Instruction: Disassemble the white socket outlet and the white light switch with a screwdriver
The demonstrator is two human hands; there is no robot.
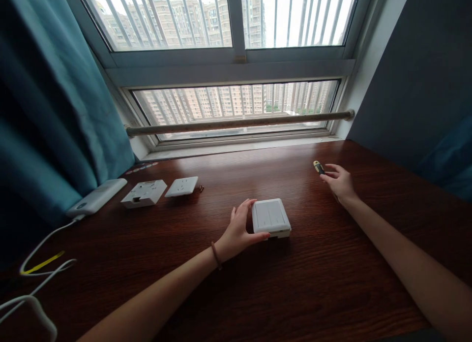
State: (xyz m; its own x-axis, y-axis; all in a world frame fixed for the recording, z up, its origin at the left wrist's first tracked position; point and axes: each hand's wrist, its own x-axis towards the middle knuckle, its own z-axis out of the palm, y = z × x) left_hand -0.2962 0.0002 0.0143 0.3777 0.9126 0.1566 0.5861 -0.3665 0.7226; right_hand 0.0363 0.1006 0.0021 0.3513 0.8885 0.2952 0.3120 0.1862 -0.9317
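Observation:
A white two-rocker wall switch (272, 216) lies on the dark wooden table (295, 283) near its middle. My left hand (239, 232) grips the switch's left side, thumb along the front edge and fingers curled over the back. Further right and back, my right hand (339, 181) rests on the table with fingers loosely curled around a small screwdriver with a yellow and black handle (318, 167), whose end sticks out past the fingertips.
At the back left lie a white socket box (144, 193), a white socket faceplate (182, 186), a small screw (201, 188) and a white power bank (97, 197) with white cables (40, 273). A teal curtain (51, 101) hangs at left; the window (236, 106) runs behind.

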